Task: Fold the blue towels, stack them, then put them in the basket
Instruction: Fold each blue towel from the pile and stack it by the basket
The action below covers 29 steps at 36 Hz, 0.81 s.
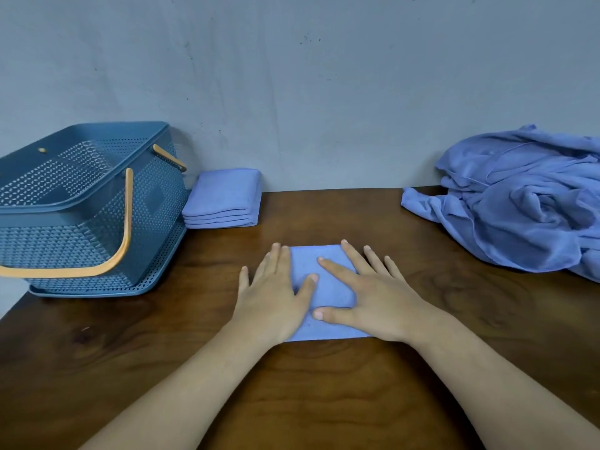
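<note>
A folded blue towel (328, 293) lies flat in the middle of the wooden table. My left hand (276, 287) presses on its left side with straight fingers. My right hand (370, 293) lies flat over its right side, fingers spread. A neat stack of folded blue towels (224, 198) sits at the back of the table, next to the basket. The blue perforated basket (81, 219) with orange handles stands at the far left and looks empty. A heap of unfolded blue towels (526, 203) lies at the back right.
The dark wooden table (324, 384) meets a grey wall (308, 76) at the back. Its left edge runs just below the basket. Bare wood shows in front of my hands and between the stack and the heap.
</note>
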Each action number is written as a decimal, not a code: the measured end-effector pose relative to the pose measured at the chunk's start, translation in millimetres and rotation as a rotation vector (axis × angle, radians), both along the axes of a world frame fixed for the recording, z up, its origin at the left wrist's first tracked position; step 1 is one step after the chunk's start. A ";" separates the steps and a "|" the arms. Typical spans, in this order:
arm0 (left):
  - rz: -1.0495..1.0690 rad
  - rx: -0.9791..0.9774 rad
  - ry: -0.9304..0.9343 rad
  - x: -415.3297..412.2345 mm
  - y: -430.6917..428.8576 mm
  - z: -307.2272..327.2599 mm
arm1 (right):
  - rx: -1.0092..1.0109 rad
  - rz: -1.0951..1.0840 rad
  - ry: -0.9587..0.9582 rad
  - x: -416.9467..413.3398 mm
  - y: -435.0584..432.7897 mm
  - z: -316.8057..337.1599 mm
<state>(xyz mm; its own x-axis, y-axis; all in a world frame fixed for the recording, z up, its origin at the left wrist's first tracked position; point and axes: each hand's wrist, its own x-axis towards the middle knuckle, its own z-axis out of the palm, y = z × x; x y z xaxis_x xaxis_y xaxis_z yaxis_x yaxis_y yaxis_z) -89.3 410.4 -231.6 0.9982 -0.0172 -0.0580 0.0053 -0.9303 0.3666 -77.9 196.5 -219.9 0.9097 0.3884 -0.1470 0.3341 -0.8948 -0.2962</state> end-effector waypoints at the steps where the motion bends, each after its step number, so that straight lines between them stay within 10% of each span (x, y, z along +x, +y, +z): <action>1: 0.052 -0.028 -0.031 0.2 2.7 -0.7 | -0.003 0.002 0.002 0.0 -0.2 0.1; 6: 0.261 0.047 -0.156 5.1 12.2 13.4 | -0.011 0.008 0.005 1.5 0.3 0.7; 17: 0.279 -0.285 0.277 30.4 -13.7 61.5 | 0.023 0.021 -0.009 -0.7 -2.7 0.2; 23: 0.291 -0.576 0.012 12.1 -21.0 44.0 | 0.053 0.010 -0.013 -0.5 -3.1 -1.7; 29: 0.173 -0.373 -0.297 -8.9 -29.3 16.1 | 0.063 -0.004 -0.023 -1.6 -3.1 -2.4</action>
